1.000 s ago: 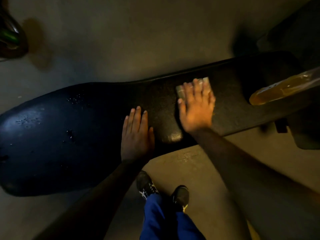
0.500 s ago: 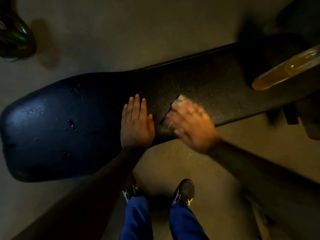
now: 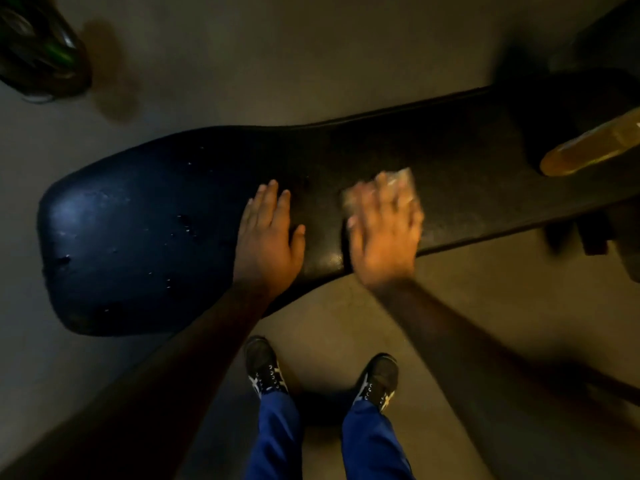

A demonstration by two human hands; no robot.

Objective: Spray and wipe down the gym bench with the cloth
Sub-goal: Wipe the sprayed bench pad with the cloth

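on the bench (image 3: 145, 237), both hands flat: left hand (image 3: 268, 242) bare, right hand (image 3: 384, 233) over cloth (image 3: 401, 181), amber bottle (image 3: 588, 150) just beyond

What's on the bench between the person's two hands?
Nothing: the head view shows only bare black bench padding between the flat left hand and the right hand, which presses the cloth farther along.

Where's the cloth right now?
In the head view, the cloth lies flat under the right hand on the bench, right of the left hand.
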